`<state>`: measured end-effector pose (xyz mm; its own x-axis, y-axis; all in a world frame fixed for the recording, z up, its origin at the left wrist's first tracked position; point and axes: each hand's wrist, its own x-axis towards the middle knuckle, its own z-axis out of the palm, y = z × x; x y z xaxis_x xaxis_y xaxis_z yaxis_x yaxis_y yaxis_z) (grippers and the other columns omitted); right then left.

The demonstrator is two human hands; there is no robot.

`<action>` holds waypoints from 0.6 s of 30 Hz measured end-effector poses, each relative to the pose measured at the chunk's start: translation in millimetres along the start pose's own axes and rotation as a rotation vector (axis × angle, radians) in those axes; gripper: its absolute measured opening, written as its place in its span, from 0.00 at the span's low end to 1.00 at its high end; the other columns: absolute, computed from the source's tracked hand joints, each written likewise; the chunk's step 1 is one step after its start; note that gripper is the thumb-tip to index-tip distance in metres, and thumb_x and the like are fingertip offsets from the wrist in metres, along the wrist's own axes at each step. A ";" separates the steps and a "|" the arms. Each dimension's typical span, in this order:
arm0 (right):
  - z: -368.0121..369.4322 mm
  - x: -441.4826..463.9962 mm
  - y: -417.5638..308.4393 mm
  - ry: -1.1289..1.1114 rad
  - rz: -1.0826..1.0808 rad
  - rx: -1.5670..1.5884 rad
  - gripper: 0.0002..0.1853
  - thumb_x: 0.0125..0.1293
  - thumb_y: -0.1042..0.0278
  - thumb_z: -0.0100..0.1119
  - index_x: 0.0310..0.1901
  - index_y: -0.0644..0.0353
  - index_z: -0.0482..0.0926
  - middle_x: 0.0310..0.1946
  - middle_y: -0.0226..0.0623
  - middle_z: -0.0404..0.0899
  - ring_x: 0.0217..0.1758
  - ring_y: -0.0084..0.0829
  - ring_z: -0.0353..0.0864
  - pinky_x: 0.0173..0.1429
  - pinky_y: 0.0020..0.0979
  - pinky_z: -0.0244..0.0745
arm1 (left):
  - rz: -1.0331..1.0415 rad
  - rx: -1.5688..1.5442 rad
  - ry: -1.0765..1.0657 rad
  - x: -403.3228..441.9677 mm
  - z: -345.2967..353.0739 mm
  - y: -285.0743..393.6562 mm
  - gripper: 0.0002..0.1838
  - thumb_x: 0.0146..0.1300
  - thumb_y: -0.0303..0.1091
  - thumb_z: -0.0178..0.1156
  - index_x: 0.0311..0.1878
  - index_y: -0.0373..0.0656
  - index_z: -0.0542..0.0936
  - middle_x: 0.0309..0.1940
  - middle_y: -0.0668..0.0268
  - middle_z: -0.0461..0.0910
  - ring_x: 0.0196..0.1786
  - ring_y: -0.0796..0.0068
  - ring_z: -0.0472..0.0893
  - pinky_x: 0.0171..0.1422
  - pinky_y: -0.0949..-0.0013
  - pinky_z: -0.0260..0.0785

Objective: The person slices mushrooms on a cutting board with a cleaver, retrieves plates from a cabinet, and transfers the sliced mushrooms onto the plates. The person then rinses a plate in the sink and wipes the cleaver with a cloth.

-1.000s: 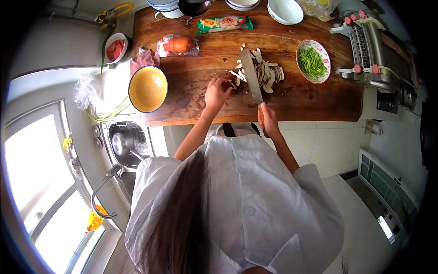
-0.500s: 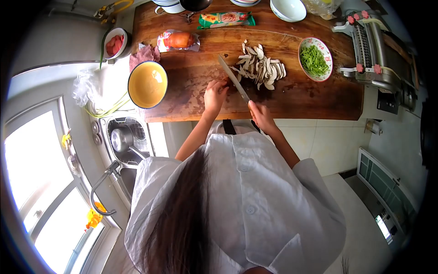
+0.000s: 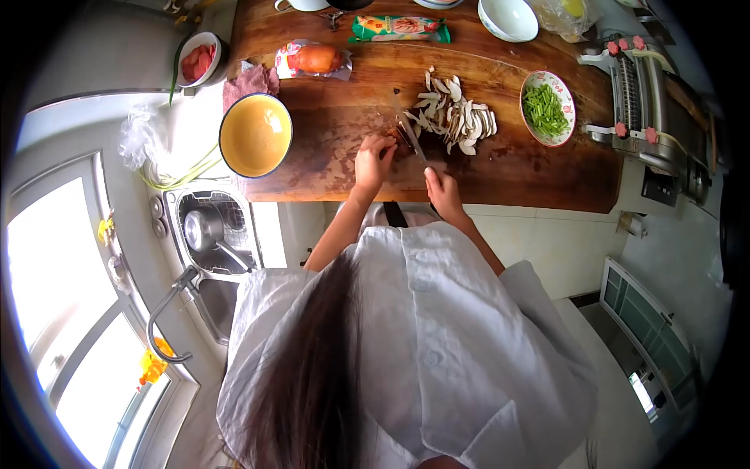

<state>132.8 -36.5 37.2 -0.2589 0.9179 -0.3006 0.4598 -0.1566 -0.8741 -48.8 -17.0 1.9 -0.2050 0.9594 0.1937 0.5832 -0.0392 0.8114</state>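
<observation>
Wood tbl point(image 3: 316, 148) w/ slices point(image 3: 457, 119) | R hand point(image 3: 445, 194): knife point(image 3: 414, 141) | sink point(image 3: 219, 306) nr window point(image 3: 48, 254)

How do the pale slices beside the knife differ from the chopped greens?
The pale slices are whitish with dark edges; the chopped greens are bright green. The pale slices lie loose on the wooden table; the chopped greens sit in a patterned bowl. Both are cut up.
</observation>
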 end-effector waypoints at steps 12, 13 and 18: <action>-30.6 1.8 -59.2 -0.225 0.365 0.312 0.22 0.69 0.51 0.39 0.20 0.56 0.63 0.13 0.22 0.59 0.12 0.14 0.56 0.16 0.20 0.52 | -0.059 0.026 0.021 -6.2 -0.2 -3.6 0.05 0.49 0.29 0.61 0.32 0.42 0.80 0.32 0.64 0.79 0.36 0.62 0.78 0.38 0.66 0.71; -31.5 1.5 -60.5 -0.226 0.367 0.309 0.22 0.69 0.51 0.39 0.20 0.56 0.63 0.13 0.22 0.59 0.12 0.14 0.56 0.16 0.20 0.52 | -0.062 0.024 0.022 -6.4 -0.4 -3.7 0.05 0.49 0.29 0.61 0.32 0.42 0.80 0.32 0.64 0.79 0.36 0.62 0.78 0.38 0.66 0.71; -34.3 2.7 -69.9 -0.222 0.353 0.312 0.22 0.69 0.53 0.39 0.20 0.56 0.63 0.13 0.22 0.58 0.14 0.13 0.56 0.18 0.20 0.52 | -0.083 0.035 0.026 -5.3 -1.1 -1.8 0.05 0.49 0.30 0.61 0.31 0.43 0.80 0.32 0.65 0.79 0.35 0.62 0.78 0.37 0.67 0.71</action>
<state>129.2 -10.6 110.7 -0.3238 0.6955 -0.6414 0.2854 -0.5746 -0.7671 -49.6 -22.4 0.1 -0.2739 0.9514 0.1408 0.5901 0.0506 0.8057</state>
